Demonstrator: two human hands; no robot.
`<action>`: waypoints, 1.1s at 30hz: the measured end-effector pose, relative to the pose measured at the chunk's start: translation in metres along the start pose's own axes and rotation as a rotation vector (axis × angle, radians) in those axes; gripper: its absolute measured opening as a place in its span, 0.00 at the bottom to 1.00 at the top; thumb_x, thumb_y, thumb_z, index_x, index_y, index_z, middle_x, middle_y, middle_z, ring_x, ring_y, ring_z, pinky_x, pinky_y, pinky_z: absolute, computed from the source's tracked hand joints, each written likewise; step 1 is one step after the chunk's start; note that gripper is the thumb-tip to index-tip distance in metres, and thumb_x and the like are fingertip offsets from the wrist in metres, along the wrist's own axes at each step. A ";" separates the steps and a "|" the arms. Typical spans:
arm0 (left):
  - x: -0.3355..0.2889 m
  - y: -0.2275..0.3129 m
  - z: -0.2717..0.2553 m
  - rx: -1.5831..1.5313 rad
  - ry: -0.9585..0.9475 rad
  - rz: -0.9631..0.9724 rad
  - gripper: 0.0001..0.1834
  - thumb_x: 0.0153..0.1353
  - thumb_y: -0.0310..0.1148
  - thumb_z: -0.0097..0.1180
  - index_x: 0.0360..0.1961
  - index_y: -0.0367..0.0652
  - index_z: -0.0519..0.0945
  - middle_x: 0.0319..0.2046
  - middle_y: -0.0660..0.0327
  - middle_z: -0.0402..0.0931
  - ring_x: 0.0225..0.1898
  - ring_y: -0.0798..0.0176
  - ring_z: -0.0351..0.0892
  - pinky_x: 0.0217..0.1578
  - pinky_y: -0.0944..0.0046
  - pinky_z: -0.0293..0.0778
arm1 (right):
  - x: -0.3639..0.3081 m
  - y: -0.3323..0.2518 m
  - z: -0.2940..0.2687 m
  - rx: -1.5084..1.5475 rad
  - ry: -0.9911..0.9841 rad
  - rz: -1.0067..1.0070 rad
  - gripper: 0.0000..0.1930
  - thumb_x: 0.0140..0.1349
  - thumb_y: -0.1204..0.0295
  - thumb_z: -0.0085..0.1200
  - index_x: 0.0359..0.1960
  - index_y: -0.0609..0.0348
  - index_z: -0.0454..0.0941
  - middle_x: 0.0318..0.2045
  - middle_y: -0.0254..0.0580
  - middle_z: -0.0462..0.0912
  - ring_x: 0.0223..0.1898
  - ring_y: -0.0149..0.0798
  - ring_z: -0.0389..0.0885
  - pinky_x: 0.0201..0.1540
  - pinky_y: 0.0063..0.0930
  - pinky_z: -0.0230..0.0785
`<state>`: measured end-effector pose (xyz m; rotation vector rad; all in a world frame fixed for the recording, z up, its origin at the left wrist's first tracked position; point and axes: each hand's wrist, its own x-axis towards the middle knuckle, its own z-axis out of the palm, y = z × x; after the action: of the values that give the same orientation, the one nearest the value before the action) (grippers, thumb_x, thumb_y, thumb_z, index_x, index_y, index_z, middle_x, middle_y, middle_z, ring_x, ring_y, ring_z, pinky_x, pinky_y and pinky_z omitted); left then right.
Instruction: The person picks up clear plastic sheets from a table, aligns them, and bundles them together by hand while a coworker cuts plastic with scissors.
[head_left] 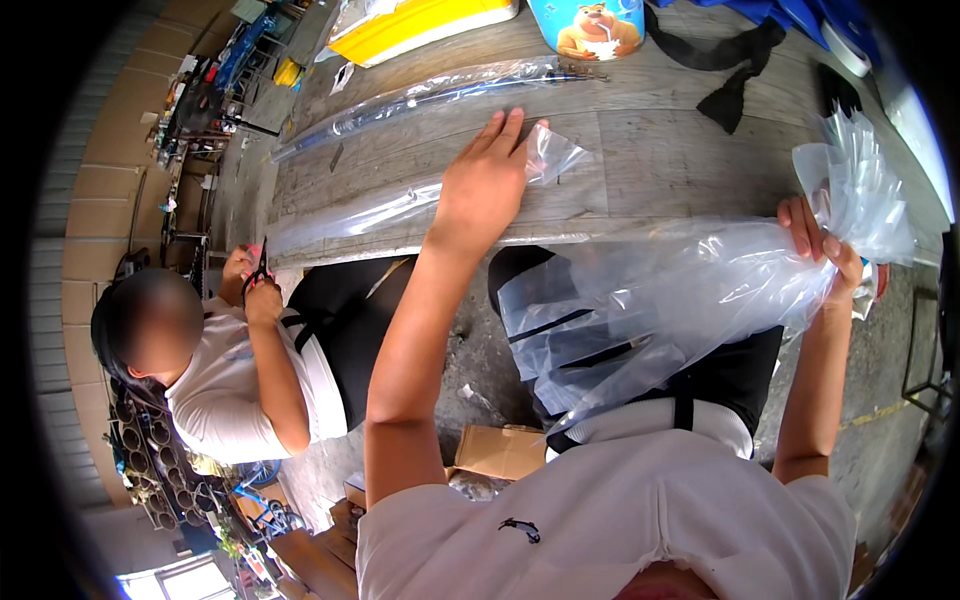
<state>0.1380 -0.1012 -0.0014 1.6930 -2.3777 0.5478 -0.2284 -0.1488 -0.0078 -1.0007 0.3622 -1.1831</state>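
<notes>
My left hand (485,182) lies with fingers stretched out on the table, over one end of a long clear plastic sleeve (385,208). The sleeve's crumpled end shows just beyond my fingertips. My right hand (828,252) is closed round a gathered bundle of clear plastic bags (670,285). That bundle drapes over my lap, and its bunched end fans out above my right hand. Farther back lies a long, thin blue rod-like item (425,98) in clear wrapping, with small metal parts at its right tip.
A yellow box (420,32) and a blue tub (590,28) stand at the table's far side. A black strap (735,75) lies to their right. At left a co-worker holds black-bladed scissors (261,268) close to the table edge. A cardboard box (500,452) sits on the floor.
</notes>
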 end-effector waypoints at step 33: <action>-0.062 0.163 -0.051 -0.926 -0.241 -0.319 0.32 0.66 0.46 0.44 0.64 0.38 0.56 0.60 0.43 0.61 0.59 0.42 0.62 0.58 0.54 0.60 | -0.014 0.004 0.035 -0.137 0.017 0.148 0.20 0.43 0.64 0.57 0.36 0.64 0.75 0.44 0.53 0.78 0.57 0.49 0.67 0.61 0.38 0.57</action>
<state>0.0023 0.0201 -0.0085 1.6293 -1.9013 -0.7351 -0.2066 -0.1202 0.0051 -1.0644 0.5276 -1.0441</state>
